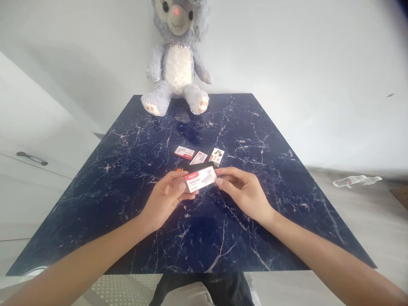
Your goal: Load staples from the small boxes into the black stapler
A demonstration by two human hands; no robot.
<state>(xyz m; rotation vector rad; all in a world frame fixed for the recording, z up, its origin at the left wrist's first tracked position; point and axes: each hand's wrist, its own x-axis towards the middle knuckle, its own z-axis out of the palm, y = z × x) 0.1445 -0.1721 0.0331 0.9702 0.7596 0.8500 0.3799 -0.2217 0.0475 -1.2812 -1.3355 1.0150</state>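
Observation:
Between my two hands is a small red and white box of staples [200, 179], its printed face turned up toward me. My left hand [167, 189] grips the left end, thumb on the front and fingers behind. The right end is pinched by the thumb and forefinger of my right hand [245, 187]. Just behind the box lies a black object with an orange end [179, 169], mostly hidden. Beyond it are two more red and white boxes, one at the left [185, 151] and one in the middle [199, 157], plus a white box with a dark picture [217, 157].
A grey plush toy [178, 63] sits at the far edge of the dark blue marbled table [255, 127], against the white wall. Clear plastic bottles [357, 181] lie on the floor at the right. White drawers with a dark handle [32, 158] stand at the left.

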